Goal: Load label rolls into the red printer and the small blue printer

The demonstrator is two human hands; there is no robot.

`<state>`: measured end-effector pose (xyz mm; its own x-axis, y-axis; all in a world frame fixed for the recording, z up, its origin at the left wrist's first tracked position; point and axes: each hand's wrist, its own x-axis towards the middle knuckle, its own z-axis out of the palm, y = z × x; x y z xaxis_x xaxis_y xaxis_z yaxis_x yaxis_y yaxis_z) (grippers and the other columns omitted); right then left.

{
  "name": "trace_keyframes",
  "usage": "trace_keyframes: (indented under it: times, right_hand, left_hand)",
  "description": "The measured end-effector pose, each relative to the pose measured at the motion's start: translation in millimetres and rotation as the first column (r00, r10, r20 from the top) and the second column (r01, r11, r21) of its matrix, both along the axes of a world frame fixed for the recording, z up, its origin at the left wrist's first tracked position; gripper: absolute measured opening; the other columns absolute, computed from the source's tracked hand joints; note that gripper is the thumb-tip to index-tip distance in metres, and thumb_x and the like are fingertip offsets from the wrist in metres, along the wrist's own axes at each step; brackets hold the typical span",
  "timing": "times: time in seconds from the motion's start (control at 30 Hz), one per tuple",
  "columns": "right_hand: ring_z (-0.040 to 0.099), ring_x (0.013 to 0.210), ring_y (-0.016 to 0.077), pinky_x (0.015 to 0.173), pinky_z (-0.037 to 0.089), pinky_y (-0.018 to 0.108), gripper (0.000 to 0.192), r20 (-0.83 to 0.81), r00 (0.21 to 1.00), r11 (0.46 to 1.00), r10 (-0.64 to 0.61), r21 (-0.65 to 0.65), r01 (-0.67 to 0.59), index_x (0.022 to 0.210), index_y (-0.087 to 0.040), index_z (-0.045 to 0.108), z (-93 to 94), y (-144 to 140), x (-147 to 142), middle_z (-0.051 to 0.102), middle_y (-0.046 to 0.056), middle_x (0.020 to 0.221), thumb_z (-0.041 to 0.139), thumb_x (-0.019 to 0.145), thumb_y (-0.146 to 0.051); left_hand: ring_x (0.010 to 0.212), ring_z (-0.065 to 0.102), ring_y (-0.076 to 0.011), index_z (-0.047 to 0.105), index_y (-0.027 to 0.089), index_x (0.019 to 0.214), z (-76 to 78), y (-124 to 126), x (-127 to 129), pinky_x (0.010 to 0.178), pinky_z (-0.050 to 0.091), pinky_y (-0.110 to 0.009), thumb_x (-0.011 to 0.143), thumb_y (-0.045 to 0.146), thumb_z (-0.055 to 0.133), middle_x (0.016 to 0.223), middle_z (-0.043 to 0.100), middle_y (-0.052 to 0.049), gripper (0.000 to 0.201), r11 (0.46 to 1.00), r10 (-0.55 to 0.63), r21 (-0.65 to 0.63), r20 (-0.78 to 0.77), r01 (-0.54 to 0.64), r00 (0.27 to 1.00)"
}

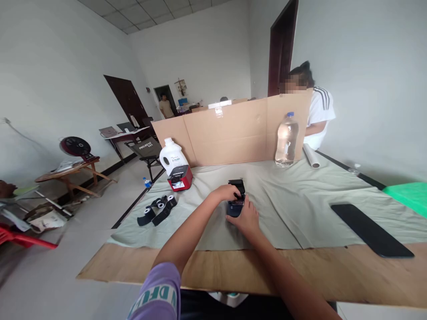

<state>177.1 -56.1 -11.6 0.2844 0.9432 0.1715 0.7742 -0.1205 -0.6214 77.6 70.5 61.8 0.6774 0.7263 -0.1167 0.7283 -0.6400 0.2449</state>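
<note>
A small dark blue and black printer (235,210) sits on the cloth in front of me, its black lid (236,182) raised at the back. My right hand (247,217) wraps its right side and front, thumb along the near edge. Over the open compartment, my left hand (227,193) reaches in from the left with curled fingers; what they pinch, if anything, is hidden. Left of my hands lie several black rolls with white cores (161,206), partly unwound. Behind them stands a red and black printer (180,178), next to a white jug (173,156).
A cardboard screen (227,133) stands across the table's back, with a large clear water bottle (287,141) before it. To the right lie a white roll (311,156) and a dark flat slab (371,230). A person in a white shirt (320,109) sits behind the screen.
</note>
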Motion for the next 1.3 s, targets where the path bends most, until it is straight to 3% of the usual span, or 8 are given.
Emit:
trace_keyframes:
  times: [0.23, 0.4, 0.5, 0.63, 0.97, 1.07, 1.23, 1.3]
  right_hand:
    - [0.052, 0.126, 0.0369, 0.103, 0.039, 0.043, 0.120, 0.009, 1.000, 1.000, 0.004, -0.012, -0.003, 0.157, -0.008, 0.016, 3.7, -1, 0, 0.055, 0.021, 0.133, 0.081, 0.065, -0.049]
    - [0.051, 0.129, 0.0369, 0.104, 0.039, 0.043, 0.122, 0.002, 1.000, 1.000, 0.009, -0.013, -0.009, 0.157, -0.008, 0.014, 7.5, -3, 1, 0.054, 0.022, 0.136, 0.082, 0.065, -0.051]
    - [0.052, 0.128, 0.0375, 0.104, 0.039, 0.043, 0.121, 0.002, 1.000, 1.000, 0.014, -0.008, -0.014, 0.157, -0.007, 0.016, 7.2, -2, 2, 0.054, 0.023, 0.137, 0.082, 0.065, -0.051]
    - [0.053, 0.125, 0.0386, 0.102, 0.040, 0.044, 0.119, 0.019, 1.000, 1.000, 0.020, 0.012, -0.020, 0.156, -0.008, 0.015, 4.8, -1, 2, 0.055, 0.023, 0.134, 0.080, 0.066, -0.052]
    - [0.051, 0.126, 0.0398, 0.100, 0.039, 0.045, 0.119, 0.059, 0.998, 0.999, 0.031, 0.012, -0.032, 0.156, -0.008, 0.014, 4.2, 0, 4, 0.051, 0.025, 0.139, 0.076, 0.069, -0.059]
    - [0.050, 0.128, 0.0398, 0.100, 0.039, 0.045, 0.118, 0.070, 0.997, 0.999, 0.028, 0.015, -0.029, 0.157, -0.009, 0.014, 4.3, 0, 4, 0.051, 0.025, 0.141, 0.076, 0.070, -0.059]
    - [0.051, 0.127, 0.0395, 0.099, 0.040, 0.045, 0.118, 0.080, 0.996, 1.000, 0.027, 0.010, -0.028, 0.156, -0.008, 0.015, 5.9, 1, 4, 0.052, 0.025, 0.140, 0.077, 0.069, -0.059]
    - [0.051, 0.128, 0.0396, 0.099, 0.041, 0.045, 0.118, 0.084, 0.996, 1.000, 0.027, 0.010, -0.028, 0.156, -0.009, 0.015, 6.2, 1, 4, 0.051, 0.025, 0.140, 0.077, 0.069, -0.059]
  left_hand:
    - [0.088, 0.069, -0.0274, 0.080, 0.022, 0.089, 6.4, -9, 28, 0.070, 0.046, -0.030, 0.065, 0.023, 0.075, 0.094, 0.077, -0.011, 0.025, 0.995, -0.010, 0.098, -0.209, 0.031, 0.978]
    - [0.070, 0.066, -0.0173, 0.073, 0.020, 0.102, 18.4, -13, -28, 0.061, 0.043, -0.024, 0.071, 0.034, 0.072, 0.078, 0.073, -0.001, 0.034, 0.969, 0.192, 0.083, 0.334, -0.232, 0.923]
    - [0.069, 0.067, -0.0174, 0.068, 0.014, 0.110, 16.6, -16, -94, 0.062, 0.045, -0.024, 0.078, 0.038, 0.068, 0.076, 0.073, -0.003, 0.040, 0.812, 0.452, 0.041, 0.588, -0.583, 0.671]
    - [0.090, 0.072, -0.0238, 0.068, 0.012, 0.112, -5.5, -29, -172, 0.076, 0.050, -0.028, 0.083, 0.036, 0.065, 0.086, 0.077, -0.009, 0.038, 0.509, 0.721, 0.035, 0.530, -0.860, 0.448]
    - [0.106, 0.070, -0.0322, 0.065, 0.012, 0.124, -64.9, -66, -179, 0.083, 0.050, -0.033, 0.088, 0.034, 0.063, 0.105, 0.075, -0.020, 0.043, 0.397, 0.862, 0.075, 0.311, -0.915, 0.400]
    - [0.105, 0.070, -0.0328, 0.061, 0.014, 0.131, -64.8, -78, -187, 0.083, 0.049, -0.034, 0.086, 0.033, 0.064, 0.106, 0.075, -0.019, 0.050, 0.399, 0.862, 0.080, 0.307, -0.913, 0.404]
    - [0.111, 0.066, -0.0291, 0.058, 0.025, 0.134, -44.9, -78, -226, 0.087, 0.048, -0.034, 0.093, 0.036, 0.055, 0.114, 0.073, -0.011, 0.043, 0.260, 0.827, 0.241, 0.444, -0.935, 0.345]
    - [0.120, 0.062, -0.0309, 0.061, 0.026, 0.133, -33.8, -66, -241, 0.093, 0.047, -0.036, 0.090, 0.038, 0.059, 0.125, 0.069, -0.012, 0.045, 0.312, 0.823, 0.292, 0.392, -0.904, 0.411]
